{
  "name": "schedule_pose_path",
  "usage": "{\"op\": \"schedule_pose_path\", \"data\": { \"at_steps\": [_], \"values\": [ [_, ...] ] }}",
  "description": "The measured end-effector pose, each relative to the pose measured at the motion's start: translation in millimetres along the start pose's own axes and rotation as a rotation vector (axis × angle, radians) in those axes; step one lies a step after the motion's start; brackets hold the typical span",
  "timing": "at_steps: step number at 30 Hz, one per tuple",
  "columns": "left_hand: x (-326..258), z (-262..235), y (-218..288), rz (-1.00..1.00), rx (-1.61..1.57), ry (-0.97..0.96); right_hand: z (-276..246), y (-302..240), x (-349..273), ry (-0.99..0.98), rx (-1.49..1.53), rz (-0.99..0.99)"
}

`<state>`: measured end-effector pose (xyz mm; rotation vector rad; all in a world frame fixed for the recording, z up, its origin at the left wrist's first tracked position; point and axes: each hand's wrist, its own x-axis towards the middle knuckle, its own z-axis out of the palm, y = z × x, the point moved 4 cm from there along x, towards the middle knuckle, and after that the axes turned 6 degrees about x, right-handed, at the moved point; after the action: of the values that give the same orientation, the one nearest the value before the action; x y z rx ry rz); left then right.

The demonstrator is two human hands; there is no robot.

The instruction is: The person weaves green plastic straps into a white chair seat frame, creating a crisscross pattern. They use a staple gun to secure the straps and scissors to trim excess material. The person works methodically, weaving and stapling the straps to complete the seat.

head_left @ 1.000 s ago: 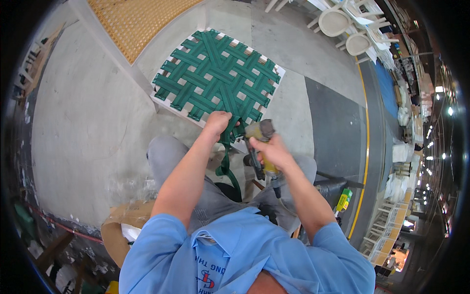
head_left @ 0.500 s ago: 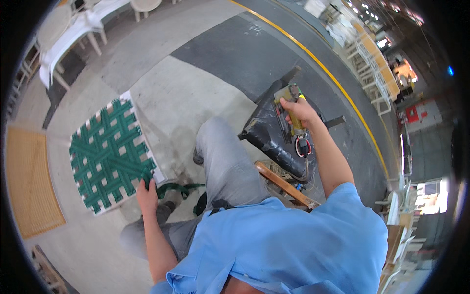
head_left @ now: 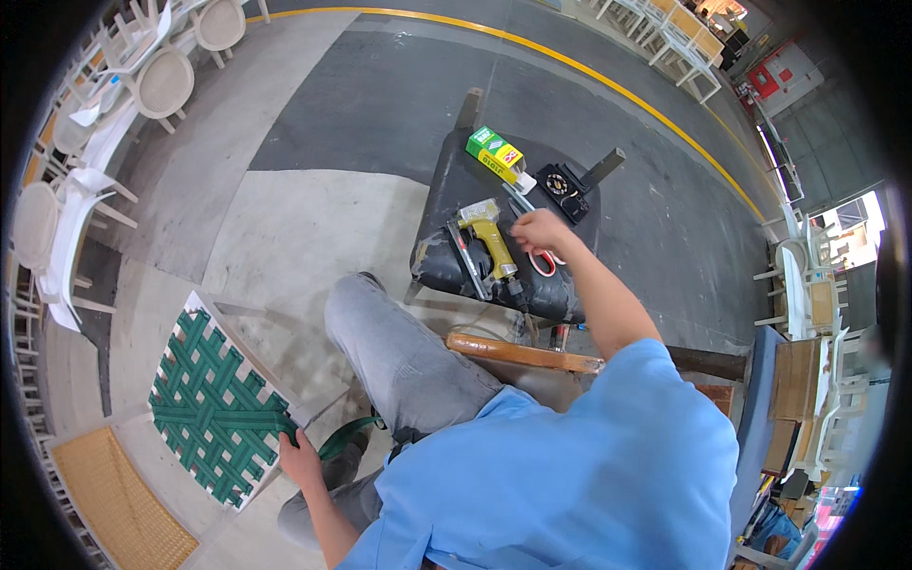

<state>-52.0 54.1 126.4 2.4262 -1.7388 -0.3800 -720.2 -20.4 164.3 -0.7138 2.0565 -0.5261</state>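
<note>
My left hand [head_left: 301, 463] is closed on a green webbing strap [head_left: 347, 435] at the right edge of a seat frame. Green straps are woven across that white frame [head_left: 249, 348]. The strap's loose end trails over my lower leg. Over a worn black padded seat [head_left: 435, 195], my right hand [head_left: 540, 234] has its fingers curled together; anything within them is hidden. Close beneath it are the red-and-white handles of scissors [head_left: 543, 265]. A yellow staple gun [head_left: 492, 245] lies to the left of that hand, and grey metal strips [head_left: 518, 197] lie just beyond the fingertips.
A green-and-yellow box [head_left: 494, 152] and a black dial-like device [head_left: 562, 190] sit on the black seat, between two upright posts. A wooden bar [head_left: 522, 353] runs beside my knee. A cane panel [head_left: 123, 494] lies at lower left. White chairs [head_left: 163, 84] line the far left.
My right hand has let go of the staple gun, which now lies on the black seat. The view has turned right. My left hand stays at the frame's edge.
</note>
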Motion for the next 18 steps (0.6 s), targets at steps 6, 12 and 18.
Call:
{"op": "schedule_pose_path", "data": {
  "at_steps": [6,12,18],
  "values": [
    [5,-2,-11,-0.053,-0.081,-0.095,-20,40,-28,0.222,-0.756,-0.075],
    [1,-9,-23,-0.132,-0.216,-0.175,-19,39,-51,0.332,-0.497,-0.313],
    [7,-9,-46,-0.282,-0.682,-0.165,8,7,-123,-0.187,0.257,-0.177]
  ]
}}
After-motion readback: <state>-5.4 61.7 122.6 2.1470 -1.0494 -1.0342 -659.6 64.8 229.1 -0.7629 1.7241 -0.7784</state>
